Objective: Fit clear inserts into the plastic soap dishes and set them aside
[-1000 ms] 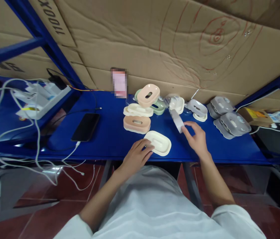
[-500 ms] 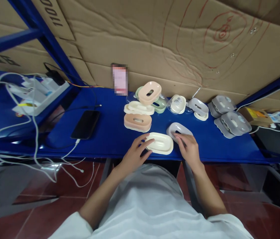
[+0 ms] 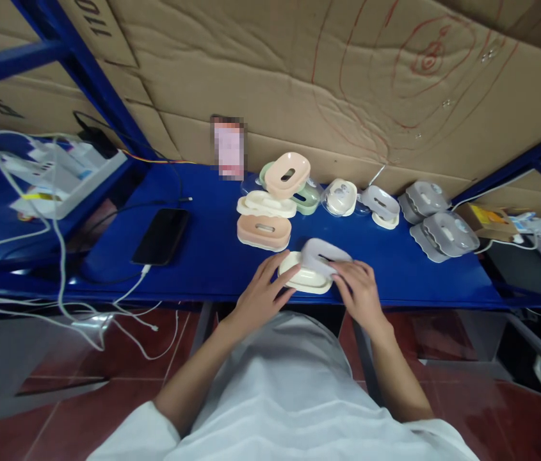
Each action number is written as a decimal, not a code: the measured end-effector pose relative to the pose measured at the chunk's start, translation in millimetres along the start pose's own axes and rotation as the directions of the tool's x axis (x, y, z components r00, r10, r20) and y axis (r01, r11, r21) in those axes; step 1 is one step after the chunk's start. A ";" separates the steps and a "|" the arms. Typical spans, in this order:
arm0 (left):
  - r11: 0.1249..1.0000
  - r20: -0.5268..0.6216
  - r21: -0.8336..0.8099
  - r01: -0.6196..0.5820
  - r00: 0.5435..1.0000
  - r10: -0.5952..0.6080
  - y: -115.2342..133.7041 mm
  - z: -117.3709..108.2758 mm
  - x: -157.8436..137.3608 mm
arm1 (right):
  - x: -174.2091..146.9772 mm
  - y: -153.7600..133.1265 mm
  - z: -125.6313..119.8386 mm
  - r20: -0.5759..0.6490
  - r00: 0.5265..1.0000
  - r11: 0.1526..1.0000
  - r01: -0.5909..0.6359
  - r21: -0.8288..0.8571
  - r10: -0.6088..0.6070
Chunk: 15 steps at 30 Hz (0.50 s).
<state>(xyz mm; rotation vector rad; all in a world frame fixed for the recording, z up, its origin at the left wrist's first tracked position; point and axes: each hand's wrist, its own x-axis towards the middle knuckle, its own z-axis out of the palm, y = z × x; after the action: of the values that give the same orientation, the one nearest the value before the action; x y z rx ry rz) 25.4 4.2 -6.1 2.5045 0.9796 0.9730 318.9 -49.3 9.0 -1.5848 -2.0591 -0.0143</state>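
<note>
A shallow cream oval dish (image 3: 309, 282) lies near the table's front edge. My left hand (image 3: 261, 293) grips its left end, thumb at the near side and fingers over the far rim. In my right hand (image 3: 360, 293) is a pale lavender oval cover (image 3: 319, 253) with a slot in its top, pinched at its right end. The cover is tilted above the right part of the dish and hides some of it; whether the two touch I cannot tell. Just behind the dish sits a peach slotted box (image 3: 264, 232) on a cream base.
Behind are a peach cover (image 3: 288, 174), cream pieces (image 3: 270, 205), a green piece (image 3: 307, 200) and a lavender cover (image 3: 381, 203). Grey wavy-edged containers (image 3: 450, 234) stand right. A black phone (image 3: 161, 235) on a white cable lies left, near a power strip (image 3: 90, 189).
My right hand has lifted the lavender cover off the table and brought it left over the cream dish. My left hand stays at the dish's left end.
</note>
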 end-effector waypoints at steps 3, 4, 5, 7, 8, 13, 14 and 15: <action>0.999 -0.024 0.019 -0.046 0.999 0.047 -1.2 -2.1 1.5 | 6.6 -25.9 12.6 0.119 0.978 0.984 0.165 0.062 -0.172; 0.998 -0.018 0.017 -0.066 0.998 0.066 -2.6 -1.7 1.5 | 8.4 -34.3 15.9 0.125 0.967 0.974 0.216 0.070 -0.223; 0.996 -0.010 0.012 -0.083 0.997 0.083 -4.3 -0.6 1.2 | 9.6 -41.3 18.2 0.114 0.957 0.963 0.260 0.071 -0.267; 0.995 0.005 0.003 -0.102 0.995 0.102 -7.7 2.4 0.3 | 10.2 -48.9 18.8 0.078 0.944 0.947 0.315 0.067 -0.320; 0.994 0.009 -0.002 -0.105 0.994 0.105 -8.9 3.7 -0.2 | 10.4 -49.0 17.2 0.069 0.941 0.942 0.327 0.072 -0.332; 0.995 0.023 -0.011 -0.098 0.995 0.098 -7.7 3.4 0.7 | 39.6 -20.5 4.9 0.065 0.947 0.943 0.304 0.139 -0.315; 0.995 0.024 -0.008 -0.098 0.995 0.098 -6.6 2.1 1.5 | 54.6 -12.8 4.7 0.055 0.954 0.950 0.285 0.130 -0.293; 0.995 0.025 -0.003 -0.098 0.995 0.098 -5.4 0.7 2.3 | 72.4 -5.7 5.9 0.050 0.961 0.957 0.266 0.114 -0.273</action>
<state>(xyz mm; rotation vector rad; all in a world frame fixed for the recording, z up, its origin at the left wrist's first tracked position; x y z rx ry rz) 24.4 9.7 -8.1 2.5787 0.8551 0.9676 299.4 15.5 35.8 -1.2469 -2.2728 0.0477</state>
